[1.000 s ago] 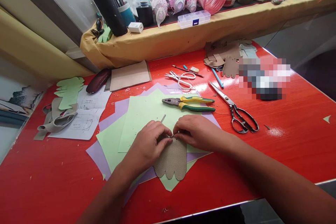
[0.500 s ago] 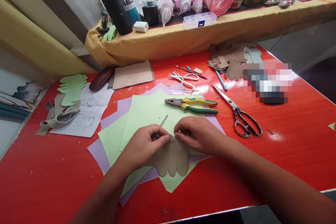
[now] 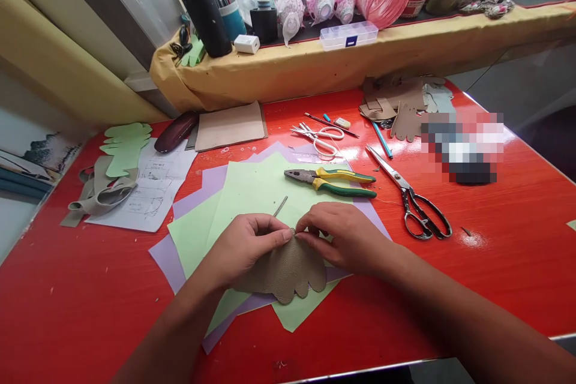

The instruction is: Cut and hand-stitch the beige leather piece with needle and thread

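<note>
A taupe piece of leather (image 3: 288,273) with a scalloped lower edge is held up above green and lilac paper sheets (image 3: 249,183). My left hand (image 3: 249,243) is closed, pinching the leather's top edge between thumb and index finger. Close beside it, my right hand (image 3: 342,234) has its fingertips pressed together at that same edge; whatever sits in the pinch is too small to make out. Just beyond my hands, a thin metal rod (image 3: 281,206) lies on the paper. Pliers (image 3: 330,182) with yellow-green handles rest behind my right hand.
Large scissors (image 3: 407,192) lie on the red table to the right, white-handled scissors (image 3: 319,138) farther back. Leather scraps (image 3: 405,102) are piled at back right. At left are a drawn paper (image 3: 155,192), green glove-shaped cutouts (image 3: 123,147) and a dark case (image 3: 176,132).
The leather has turned, showing more of its left side, with its scalloped edge tilted up at right. My right fingertips have moved slightly left, closer to my left thumb. The view has shifted a little.
</note>
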Action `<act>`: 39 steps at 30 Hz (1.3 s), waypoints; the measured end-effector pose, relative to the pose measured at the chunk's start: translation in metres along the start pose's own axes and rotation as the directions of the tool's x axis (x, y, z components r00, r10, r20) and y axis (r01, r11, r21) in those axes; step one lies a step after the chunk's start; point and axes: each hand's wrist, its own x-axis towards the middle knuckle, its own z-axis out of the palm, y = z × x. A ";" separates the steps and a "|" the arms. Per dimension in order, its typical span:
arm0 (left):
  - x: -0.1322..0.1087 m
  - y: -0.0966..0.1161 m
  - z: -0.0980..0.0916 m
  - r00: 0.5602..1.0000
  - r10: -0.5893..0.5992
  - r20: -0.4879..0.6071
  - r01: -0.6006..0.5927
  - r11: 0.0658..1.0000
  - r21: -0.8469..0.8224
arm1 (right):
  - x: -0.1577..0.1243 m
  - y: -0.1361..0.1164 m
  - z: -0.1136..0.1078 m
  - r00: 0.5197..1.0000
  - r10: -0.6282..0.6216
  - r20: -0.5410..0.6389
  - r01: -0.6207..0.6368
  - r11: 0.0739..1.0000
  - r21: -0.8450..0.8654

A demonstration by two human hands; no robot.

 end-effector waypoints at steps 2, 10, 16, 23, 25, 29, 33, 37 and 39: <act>-0.001 0.000 0.000 1.000 -0.003 0.017 0.003 1.000 -0.021 | 0.000 0.000 0.000 1.000 -0.005 -0.007 0.005 1.000 0.002; 0.001 0.000 0.003 0.997 0.052 -0.056 -0.048 0.997 0.067 | 0.000 0.000 0.001 0.999 -0.027 -0.020 0.026 0.999 -0.017; 0.002 0.000 0.006 0.997 0.042 -0.069 -0.038 0.997 0.068 | 0.001 -0.001 0.002 0.998 -0.053 -0.025 0.052 0.997 -0.064; 0.003 -0.001 0.011 0.994 0.044 -0.098 -0.040 0.998 0.038 | 0.001 -0.001 0.004 0.998 -0.060 0.001 0.059 0.992 -0.116; 0.003 -0.001 0.011 0.994 0.046 -0.101 -0.043 0.998 0.035 | 0.001 -0.002 0.004 0.998 -0.057 0.010 0.058 0.991 -0.125; 0.004 -0.003 0.011 0.994 0.045 -0.104 -0.042 0.999 0.033 | 0.001 -0.003 0.006 0.999 -0.049 0.023 0.051 0.990 -0.133; 0.004 -0.004 0.012 0.995 0.032 -0.092 -0.029 0.999 0.027 | 0.001 -0.003 0.008 0.999 -0.023 0.040 0.028 0.991 -0.134; 0.004 -0.004 0.013 0.996 0.028 -0.080 -0.027 1.000 0.008 | 0.000 -0.002 0.011 0.999 0.005 0.032 -0.001 0.992 -0.123; 0.004 -0.003 0.012 0.996 0.030 -0.080 -0.030 1.000 0.004 | -0.001 -0.002 0.012 0.999 0.031 0.009 -0.030 0.995 -0.093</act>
